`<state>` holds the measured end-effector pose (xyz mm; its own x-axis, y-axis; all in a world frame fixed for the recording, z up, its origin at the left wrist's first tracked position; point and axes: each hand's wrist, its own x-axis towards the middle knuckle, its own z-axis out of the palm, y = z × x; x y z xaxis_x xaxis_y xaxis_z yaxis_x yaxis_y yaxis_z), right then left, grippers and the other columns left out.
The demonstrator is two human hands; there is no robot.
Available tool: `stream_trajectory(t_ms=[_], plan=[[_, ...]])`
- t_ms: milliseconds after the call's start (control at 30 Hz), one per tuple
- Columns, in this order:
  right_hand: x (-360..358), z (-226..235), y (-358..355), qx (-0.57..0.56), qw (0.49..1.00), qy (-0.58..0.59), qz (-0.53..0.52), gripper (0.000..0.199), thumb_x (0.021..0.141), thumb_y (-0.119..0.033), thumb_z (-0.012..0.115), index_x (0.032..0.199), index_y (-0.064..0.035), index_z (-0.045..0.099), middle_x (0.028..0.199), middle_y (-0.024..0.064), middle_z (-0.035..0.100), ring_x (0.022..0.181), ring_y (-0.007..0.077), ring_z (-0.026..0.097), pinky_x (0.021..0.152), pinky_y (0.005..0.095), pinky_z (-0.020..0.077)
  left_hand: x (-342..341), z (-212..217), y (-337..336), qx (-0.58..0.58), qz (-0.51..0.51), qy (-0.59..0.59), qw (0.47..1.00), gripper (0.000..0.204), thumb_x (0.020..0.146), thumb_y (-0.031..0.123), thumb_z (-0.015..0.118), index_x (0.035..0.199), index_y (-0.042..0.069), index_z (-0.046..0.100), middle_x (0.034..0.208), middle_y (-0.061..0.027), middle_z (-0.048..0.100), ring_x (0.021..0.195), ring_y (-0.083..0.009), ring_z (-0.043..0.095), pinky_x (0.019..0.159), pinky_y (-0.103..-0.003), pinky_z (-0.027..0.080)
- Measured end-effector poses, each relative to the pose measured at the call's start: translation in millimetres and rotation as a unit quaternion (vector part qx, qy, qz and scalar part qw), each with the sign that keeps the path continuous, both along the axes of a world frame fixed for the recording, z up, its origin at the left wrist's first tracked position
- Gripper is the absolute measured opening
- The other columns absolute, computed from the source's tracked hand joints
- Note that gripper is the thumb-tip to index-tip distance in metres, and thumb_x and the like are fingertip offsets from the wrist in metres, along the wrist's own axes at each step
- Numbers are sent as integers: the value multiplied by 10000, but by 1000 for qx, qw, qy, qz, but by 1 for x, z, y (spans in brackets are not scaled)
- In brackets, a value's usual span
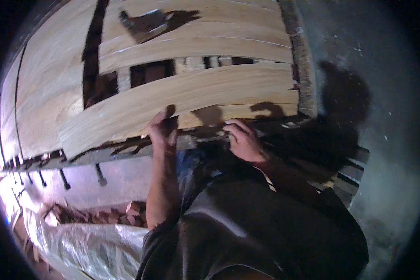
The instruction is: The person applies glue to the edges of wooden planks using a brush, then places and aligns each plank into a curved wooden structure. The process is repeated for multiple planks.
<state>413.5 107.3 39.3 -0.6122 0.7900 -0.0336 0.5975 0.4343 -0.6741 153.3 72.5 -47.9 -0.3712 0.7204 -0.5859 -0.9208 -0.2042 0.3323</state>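
Observation:
A long, pale wood strip (172, 95) lies slanted across the near part of a bench, its left end reaching past the front edge. My left hand (163, 130) grips its near edge, thumb on top and the other fingers mostly hidden. To the right, my right hand (245, 142) is held at the bench's front edge with loosely bent fingers and nothing visible in them. Its fingertips are close to a second pale strip (247, 110), which lies partly under the slanted one. Whether they touch it, I cannot tell.
Wider pale boards (210, 39) lie farther back, with dark gaps between them. On them rests a hand tool with a metal blade (147, 25). A large pale sheet (51, 79) is at left. Bolts (64, 179) stick out below the front edge, above clear plastic sheeting (93, 247) and reddish blocks (112, 217).

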Motion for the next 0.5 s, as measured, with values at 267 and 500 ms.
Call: stream_trajectory(t_ms=[267,500], plan=[[16,-1,5,36,999,7,-34,311,736,73,597,1026,-36,620,1087,161,587,1008,370,565,863,422,475,-3,-21,7,-30,-27,28,999,409,728,20,697,1125,-11,604,1028,-154,662,1020,-304,604,1055,-504,392],[8,-15,39,176,983,-26,-40,486,698,48,629,1172,-51,591,1296,172,497,1252,398,418,1033,481,363,9,-6,34,-9,-25,8,1000,401,845,108,661,1201,-47,563,1146,-166,625,1108,-333,558,1059,-497,385]])
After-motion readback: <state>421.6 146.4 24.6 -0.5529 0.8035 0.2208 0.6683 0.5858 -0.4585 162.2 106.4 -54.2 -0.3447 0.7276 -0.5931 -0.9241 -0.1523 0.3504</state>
